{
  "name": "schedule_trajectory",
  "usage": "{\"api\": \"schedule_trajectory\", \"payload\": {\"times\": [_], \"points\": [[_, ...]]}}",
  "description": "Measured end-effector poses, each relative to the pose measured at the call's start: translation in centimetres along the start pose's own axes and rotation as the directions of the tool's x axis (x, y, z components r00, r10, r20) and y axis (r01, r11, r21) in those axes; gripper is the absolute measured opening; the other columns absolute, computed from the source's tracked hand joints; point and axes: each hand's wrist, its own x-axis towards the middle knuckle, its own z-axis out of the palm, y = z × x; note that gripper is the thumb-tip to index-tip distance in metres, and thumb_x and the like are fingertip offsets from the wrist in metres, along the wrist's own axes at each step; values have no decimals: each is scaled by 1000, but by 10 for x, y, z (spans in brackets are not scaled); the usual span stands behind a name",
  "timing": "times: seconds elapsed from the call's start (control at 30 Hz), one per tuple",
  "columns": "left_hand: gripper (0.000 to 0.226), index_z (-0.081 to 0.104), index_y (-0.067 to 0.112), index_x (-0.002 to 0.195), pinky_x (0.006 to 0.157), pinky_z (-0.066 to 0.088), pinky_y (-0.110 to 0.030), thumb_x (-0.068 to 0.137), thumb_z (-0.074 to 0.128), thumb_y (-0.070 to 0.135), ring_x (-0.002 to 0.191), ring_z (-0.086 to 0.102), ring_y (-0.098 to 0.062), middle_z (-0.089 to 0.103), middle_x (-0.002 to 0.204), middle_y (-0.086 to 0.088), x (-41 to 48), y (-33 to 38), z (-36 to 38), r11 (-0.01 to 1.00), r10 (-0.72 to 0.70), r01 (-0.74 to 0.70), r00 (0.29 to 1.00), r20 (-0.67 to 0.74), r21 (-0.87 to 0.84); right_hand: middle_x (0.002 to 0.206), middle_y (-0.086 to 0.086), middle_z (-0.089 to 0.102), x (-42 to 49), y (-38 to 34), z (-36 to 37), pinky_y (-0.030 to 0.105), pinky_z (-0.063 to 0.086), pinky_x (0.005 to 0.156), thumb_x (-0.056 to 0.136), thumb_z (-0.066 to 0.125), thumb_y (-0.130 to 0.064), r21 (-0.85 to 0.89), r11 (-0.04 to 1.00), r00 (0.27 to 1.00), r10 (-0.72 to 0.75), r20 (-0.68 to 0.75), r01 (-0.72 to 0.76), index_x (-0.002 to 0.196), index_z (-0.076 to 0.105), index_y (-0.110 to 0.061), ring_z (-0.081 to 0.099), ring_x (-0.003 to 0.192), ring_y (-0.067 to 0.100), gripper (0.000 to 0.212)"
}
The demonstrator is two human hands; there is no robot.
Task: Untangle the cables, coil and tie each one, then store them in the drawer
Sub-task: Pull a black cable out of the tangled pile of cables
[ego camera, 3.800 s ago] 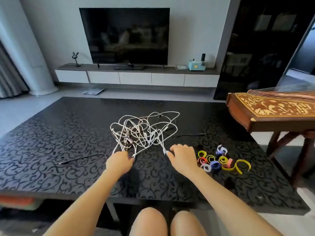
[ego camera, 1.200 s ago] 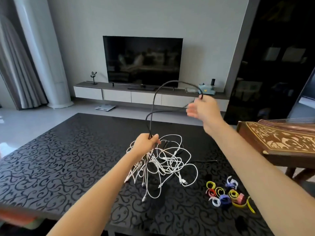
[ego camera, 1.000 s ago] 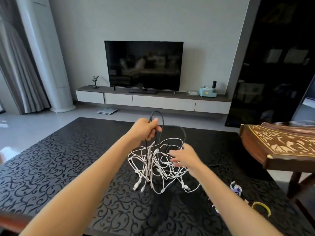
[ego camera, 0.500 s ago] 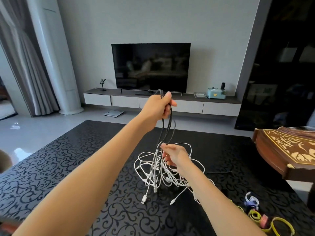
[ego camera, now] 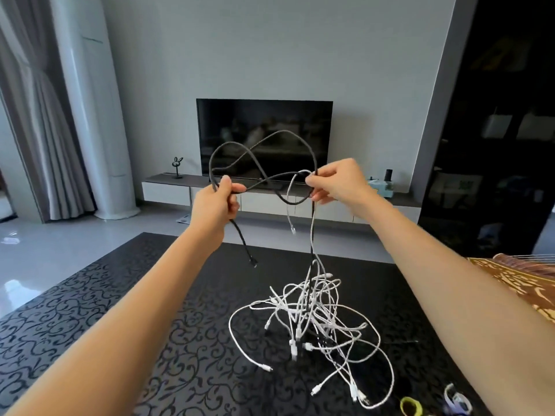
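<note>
1. The black patterned table (ego camera: 90,325) fills the lower half of the frame. A dark television (ego camera: 264,136) hangs on the far wall at centre, above a low shelf (ego camera: 168,190).
2. A heap of tangled white cables (ego camera: 312,319) lies on the table at lower centre-right. Its loops are spread wide and several plugs show. Its top narrows into a thin column that rises towards the right hand.
3. The black cable (ego camera: 241,237) is up in the air at mid-frame, in front of the television and strung between the two hands. It makes crossing loops above the hands, and a lower bow sags just beneath them.
4. The left hand (ego camera: 214,202), at centre-left, is clenched round the black cable, with the fingers (ego camera: 232,202) curled in and the thumb pressed on top. One end of the cable hangs free under the fist, its plug clear of the table.
5. The right hand (ego camera: 339,183), at centre-right, pinches the black cable between thumb and fingertips (ego camera: 312,181), with the other fingers loosely curled below.
6. A single white cable (ego camera: 287,202) hooks over the same pinch. Its short end dangles with the plug in mid-air. A strand drops from this hand into the heap, but I cannot tell whether it is white all the way up.
7. Coloured ties (ego camera: 404,404) lie on the table at the bottom right edge, near the heap but apart from it.
</note>
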Motion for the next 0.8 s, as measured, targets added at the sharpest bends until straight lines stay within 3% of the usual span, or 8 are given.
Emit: {"api": "schedule_trajectory", "payload": {"times": [0.1, 0.17, 0.3, 0.4, 0.5, 0.57, 0.67, 0.8], "points": [[37, 59, 6, 79, 40, 28, -14, 103, 38, 26, 50, 33, -10, 38, 60, -1, 4, -4, -7, 999, -11, 11, 1000, -4, -33, 63, 11, 64, 12, -18, -17, 22, 54, 50, 87, 66, -7, 198, 977, 993, -62, -100, 81, 75, 67, -8, 63, 48, 12, 13], [38, 58, 6, 78, 40, 29, -14, 103, 37, 25, 47, 34, -9, 38, 60, -1, 3, -8, -8, 999, -24, 24, 1000, 4, -25, 63, 12, 62, 15, -19, -23, 23, 55, 49, 89, 64, -6, 167, 979, 982, -85, -167, 113, 72, 65, -7, 61, 46, 11, 16], [40, 58, 6, 77, 43, 31, -16, 103, 36, 26, 50, 35, -11, 40, 59, -1, -2, -9, -1, 999, -41, 41, 999, 31, 23, 66, 20, 62, -2, 14, -12, 30, 58, 52, 88, 60, -1, -117, 990, 997, 72, -20, -74, 83, 63, 10, 61, 45, 14, 13], [41, 59, 6, 75, 46, 32, -17, 103, 37, 27, 50, 37, -10, 42, 56, 0, -7, 2, 10, 999, -51, 50, 996, 75, 7, 73, 18, 62, -31, 37, 3, 33, 57, 60, 92, 57, -6, -44, 973, 966, 232, 112, -228, 101, 61, 7, 62, 52, 16, 16], [42, 59, 7, 75, 45, 34, -16, 103, 36, 28, 48, 40, -9, 44, 53, 3, -13, 19, 21, 997, -59, 63, 993, 99, -37, 92, 7, 68, -68, 51, 26, 24, 57, 63, 93, 59, -23, 17, 948, 910, 299, 286, -317, 147, 27, -10, 68, 74, 15, 64], [42, 59, 6, 75, 41, 33, -14, 103, 36, 27, 47, 40, -8, 45, 53, 3, -16, 31, 27, 996, -50, 58, 993, 109, -69, 100, -1, 70, -92, 56, 43, 25, 55, 79, 90, 62, -29, 42, 943, 872, 287, 396, -330, 152, 12, -20, 70, 88, 11, 80], [42, 59, 5, 74, 39, 32, -14, 103, 37, 26, 46, 41, -7, 45, 52, 1, -21, 44, 34, 993, -29, 41, 993, 111, -107, 108, -1, 71, -124, 63, 67, 26, 50, 90, 88, 67, -29, 93, 953, 862, 214, 460, -287, 144, 33, -27, 67, 97, 7, 65], [42, 60, 5, 75, 41, 31, -15, 103, 37, 27, 47, 41, -7, 45, 54, 1, -27, 52, 30, 996, 0, 9, 995, 98, -94, 93, 8, 74, -153, 80, 88, 16, 49, 72, 90, 60, -15, 18, 976, 918, 199, 343, -218, 114, 60, -19, 67, 78, 7, 24]]}}
